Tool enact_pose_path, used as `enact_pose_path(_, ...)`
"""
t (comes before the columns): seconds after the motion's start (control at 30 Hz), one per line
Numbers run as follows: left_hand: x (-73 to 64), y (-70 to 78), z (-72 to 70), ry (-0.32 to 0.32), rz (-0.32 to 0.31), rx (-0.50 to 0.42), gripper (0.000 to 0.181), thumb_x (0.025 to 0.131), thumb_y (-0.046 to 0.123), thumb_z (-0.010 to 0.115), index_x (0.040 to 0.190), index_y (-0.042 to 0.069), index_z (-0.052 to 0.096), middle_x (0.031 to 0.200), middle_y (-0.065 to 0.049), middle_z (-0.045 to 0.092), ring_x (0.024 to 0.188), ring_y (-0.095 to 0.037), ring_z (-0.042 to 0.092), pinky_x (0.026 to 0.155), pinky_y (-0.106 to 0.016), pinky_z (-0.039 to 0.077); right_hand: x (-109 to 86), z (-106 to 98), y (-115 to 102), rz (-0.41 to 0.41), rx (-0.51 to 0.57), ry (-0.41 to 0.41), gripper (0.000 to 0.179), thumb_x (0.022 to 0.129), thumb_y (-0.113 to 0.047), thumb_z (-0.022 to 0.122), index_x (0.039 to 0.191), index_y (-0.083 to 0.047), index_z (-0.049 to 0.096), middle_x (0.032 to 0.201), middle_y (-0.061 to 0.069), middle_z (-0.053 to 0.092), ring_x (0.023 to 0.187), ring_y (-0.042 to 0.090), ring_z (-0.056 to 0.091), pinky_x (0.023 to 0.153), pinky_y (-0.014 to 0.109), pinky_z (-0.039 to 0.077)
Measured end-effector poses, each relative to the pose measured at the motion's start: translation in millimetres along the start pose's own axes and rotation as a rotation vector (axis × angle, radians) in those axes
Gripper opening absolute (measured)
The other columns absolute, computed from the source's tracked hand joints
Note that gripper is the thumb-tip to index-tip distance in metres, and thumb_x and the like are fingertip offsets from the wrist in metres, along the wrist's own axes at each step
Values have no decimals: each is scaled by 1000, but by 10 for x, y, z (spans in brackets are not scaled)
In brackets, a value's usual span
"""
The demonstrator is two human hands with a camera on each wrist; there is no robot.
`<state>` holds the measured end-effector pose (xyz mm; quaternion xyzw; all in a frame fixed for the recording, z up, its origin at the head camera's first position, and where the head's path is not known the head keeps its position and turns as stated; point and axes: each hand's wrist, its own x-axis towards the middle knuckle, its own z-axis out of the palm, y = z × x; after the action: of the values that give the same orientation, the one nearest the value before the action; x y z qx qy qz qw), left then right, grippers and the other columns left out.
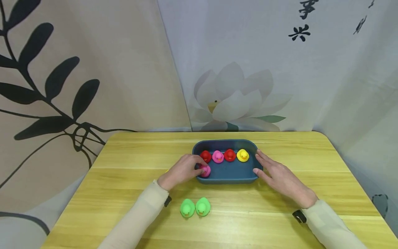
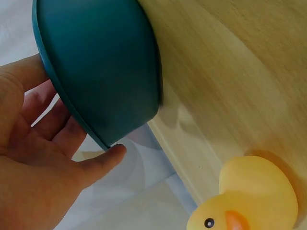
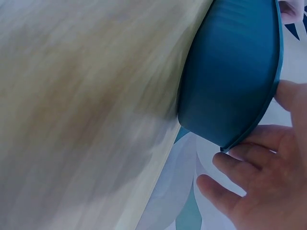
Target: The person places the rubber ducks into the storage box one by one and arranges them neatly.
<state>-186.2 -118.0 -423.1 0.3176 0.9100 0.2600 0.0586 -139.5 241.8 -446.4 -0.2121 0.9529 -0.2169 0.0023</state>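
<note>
A dark blue tray (image 1: pixel 230 181) stands near the table's far edge. Inside its front left corner my left hand (image 1: pixel 184 170) pinches a pink rubber duck (image 1: pixel 205 171) between thumb and fingers; the tray wall hides this duck in the left wrist view. Along the tray's back side sit a red duck (image 1: pixel 205 156), another pink duck (image 1: pixel 218 156), a second red duck (image 1: pixel 229 155) and a yellow duck (image 1: pixel 243 155). My right hand (image 1: pixel 284 178) rests on the tray's right end, fingers fairly straight, thumb at the near corner.
Two green ducks (image 1: pixel 195 208) stand side by side on the wooden table (image 1: pixel 248 221), in front of the tray. Another yellow duck (image 2: pixel 256 194) lies left of the tray, mostly hidden behind my left hand in the head view. A printed curtain (image 1: pixel 140 69) hangs behind the table.
</note>
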Motion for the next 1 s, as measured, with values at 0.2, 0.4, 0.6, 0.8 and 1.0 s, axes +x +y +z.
enact_pose_path(0.2,32,6,21,-34,-9,2,16,94,10,78,109,5,80,109,-6,76,90,-18,67,78,-27,56,-6,15,7,0,4,7,68,109,-42,52,157,4,38,168,18,27,145,44,41,114,60,38)
enact_pose_path(0.4,64,-5,43,-56,-19,14,16,93,13,79,108,7,80,108,-5,76,90,-23,67,77,-27,54,-8,15,3,-2,8,3,69,109,-44,51,157,4,38,168,19,27,145,45,40,115,60,38)
enact_pose_path(0.6,85,5,48,-79,-42,11,16,94,15,79,108,8,79,102,-2,74,90,-24,65,76,-29,53,-4,19,8,1,7,6,68,109,-40,54,157,4,38,168,19,27,144,44,41,114,60,38)
enact_pose_path(0.8,70,18,54,-93,-39,-5,18,95,15,78,111,6,78,104,-3,73,88,-23,65,77,-27,54,-2,26,11,3,9,4,67,108,-40,55,157,4,38,168,19,27,144,45,41,114,61,38)
enact_pose_path(1.0,-20,51,23,-31,-14,-103,21,97,13,74,115,3,76,113,-9,74,99,-29,67,90,-41,57,-12,31,13,7,12,4,67,109,-40,54,157,4,38,168,19,27,144,45,41,114,61,38)
